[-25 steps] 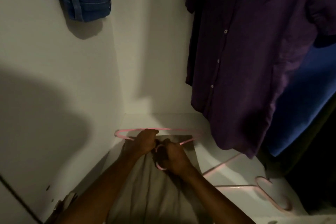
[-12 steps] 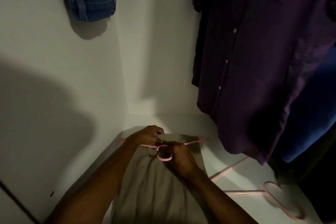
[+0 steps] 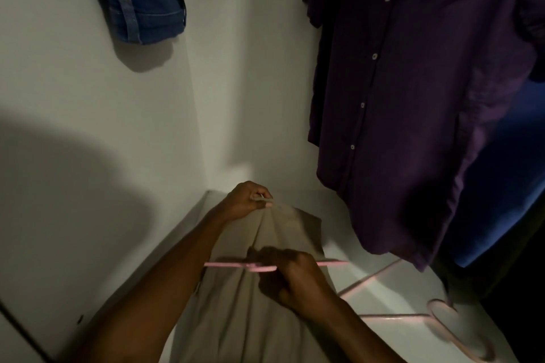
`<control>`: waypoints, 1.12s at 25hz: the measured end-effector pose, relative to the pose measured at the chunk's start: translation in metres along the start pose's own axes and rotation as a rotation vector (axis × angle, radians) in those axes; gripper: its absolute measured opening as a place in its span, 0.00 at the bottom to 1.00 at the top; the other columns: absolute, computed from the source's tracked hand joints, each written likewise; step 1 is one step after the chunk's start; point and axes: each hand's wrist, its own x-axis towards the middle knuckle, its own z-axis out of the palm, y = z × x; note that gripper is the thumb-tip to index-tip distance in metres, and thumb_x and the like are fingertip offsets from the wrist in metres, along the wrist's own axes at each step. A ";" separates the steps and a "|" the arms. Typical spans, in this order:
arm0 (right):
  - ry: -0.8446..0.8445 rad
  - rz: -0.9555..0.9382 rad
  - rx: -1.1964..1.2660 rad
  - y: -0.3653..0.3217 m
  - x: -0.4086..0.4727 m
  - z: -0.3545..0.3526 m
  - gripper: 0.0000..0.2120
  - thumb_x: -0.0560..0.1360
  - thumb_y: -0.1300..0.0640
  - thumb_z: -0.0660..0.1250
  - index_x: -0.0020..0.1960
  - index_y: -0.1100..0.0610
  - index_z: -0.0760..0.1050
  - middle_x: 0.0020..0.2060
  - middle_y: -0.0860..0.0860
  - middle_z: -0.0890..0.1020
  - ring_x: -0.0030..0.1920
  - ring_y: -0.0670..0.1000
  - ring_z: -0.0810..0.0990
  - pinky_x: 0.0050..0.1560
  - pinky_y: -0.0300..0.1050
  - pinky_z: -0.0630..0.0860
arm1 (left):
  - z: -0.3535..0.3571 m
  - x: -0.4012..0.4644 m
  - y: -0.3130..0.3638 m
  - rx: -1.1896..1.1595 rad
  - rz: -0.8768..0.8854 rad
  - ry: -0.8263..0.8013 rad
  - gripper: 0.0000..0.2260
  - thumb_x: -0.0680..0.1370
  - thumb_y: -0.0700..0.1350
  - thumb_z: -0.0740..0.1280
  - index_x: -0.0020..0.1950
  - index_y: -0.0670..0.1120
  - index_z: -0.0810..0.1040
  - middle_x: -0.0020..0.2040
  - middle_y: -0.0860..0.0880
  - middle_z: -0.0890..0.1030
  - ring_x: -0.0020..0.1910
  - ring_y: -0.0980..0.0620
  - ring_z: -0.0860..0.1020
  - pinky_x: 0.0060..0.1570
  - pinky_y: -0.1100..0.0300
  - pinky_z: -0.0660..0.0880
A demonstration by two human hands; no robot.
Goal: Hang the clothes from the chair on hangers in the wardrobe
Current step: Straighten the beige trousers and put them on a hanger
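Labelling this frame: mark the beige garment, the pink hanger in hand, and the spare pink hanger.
beige garment [image 3: 236,315], head view, mid cloth.
pink hanger in hand [image 3: 227,265], head view, left bar.
spare pink hanger [image 3: 395,316], head view, lower bar.

The wardrobe floor [image 3: 392,300] lies bare toward its back edge; a spare pink hanger [image 3: 413,315] (lying flat) occupies its right side, under the low-hanging purple shirt [image 3: 413,115].

A beige cloth garment [image 3: 259,289] is spread on the white wardrobe floor [image 3: 392,298] at lower centre. Its far edge is pinched by the left hand [image 3: 247,200]; across its middle a pink plastic hanger [image 3: 236,265] is gripped by the right hand [image 3: 295,280]. A second pink hanger [image 3: 413,317] lies at lower right. A purple buttoned shirt [image 3: 413,97] hangs at upper right, a blue denim garment [image 3: 141,0] at upper left.
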 end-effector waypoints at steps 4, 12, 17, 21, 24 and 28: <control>0.021 -0.070 0.098 -0.022 -0.029 -0.014 0.13 0.77 0.55 0.74 0.60 0.46 0.81 0.57 0.38 0.82 0.57 0.37 0.80 0.57 0.38 0.79 | -0.007 0.010 -0.005 0.154 -0.034 0.064 0.09 0.72 0.60 0.75 0.49 0.60 0.84 0.49 0.62 0.85 0.52 0.59 0.82 0.57 0.51 0.79; 0.013 -0.034 0.019 -0.029 -0.079 0.008 0.14 0.71 0.61 0.78 0.56 0.51 0.83 0.55 0.45 0.84 0.56 0.45 0.82 0.58 0.39 0.78 | 0.018 -0.028 -0.028 0.613 -0.301 0.044 0.13 0.79 0.61 0.68 0.59 0.57 0.79 0.55 0.51 0.83 0.67 0.45 0.72 0.61 0.49 0.68; -0.003 0.054 0.002 -0.027 -0.076 0.009 0.07 0.78 0.51 0.73 0.55 0.50 0.83 0.52 0.45 0.84 0.53 0.45 0.81 0.56 0.42 0.77 | 0.027 -0.066 -0.005 0.545 -0.703 -0.037 0.51 0.68 0.78 0.65 0.76 0.42 0.64 0.74 0.36 0.67 0.74 0.35 0.65 0.69 0.37 0.64; -0.020 0.086 -0.090 -0.022 -0.080 0.011 0.08 0.79 0.45 0.69 0.51 0.48 0.84 0.46 0.44 0.85 0.47 0.45 0.81 0.51 0.47 0.78 | 0.014 -0.110 0.011 0.547 -0.884 -0.025 0.61 0.60 0.80 0.69 0.79 0.40 0.61 0.77 0.36 0.65 0.75 0.33 0.64 0.69 0.36 0.66; 0.013 0.102 -0.097 -0.034 -0.078 0.002 0.11 0.75 0.48 0.66 0.49 0.50 0.86 0.44 0.46 0.86 0.44 0.46 0.83 0.48 0.46 0.80 | 0.013 -0.123 0.003 0.589 -0.795 -0.049 0.44 0.71 0.70 0.72 0.76 0.41 0.69 0.74 0.41 0.71 0.72 0.39 0.71 0.67 0.46 0.71; 0.098 0.097 0.013 -0.045 -0.079 -0.009 0.09 0.75 0.55 0.68 0.48 0.54 0.86 0.42 0.44 0.85 0.43 0.41 0.82 0.46 0.33 0.77 | 0.013 -0.137 -0.010 0.502 -0.840 0.014 0.29 0.77 0.58 0.70 0.73 0.42 0.73 0.72 0.42 0.75 0.70 0.40 0.73 0.67 0.46 0.73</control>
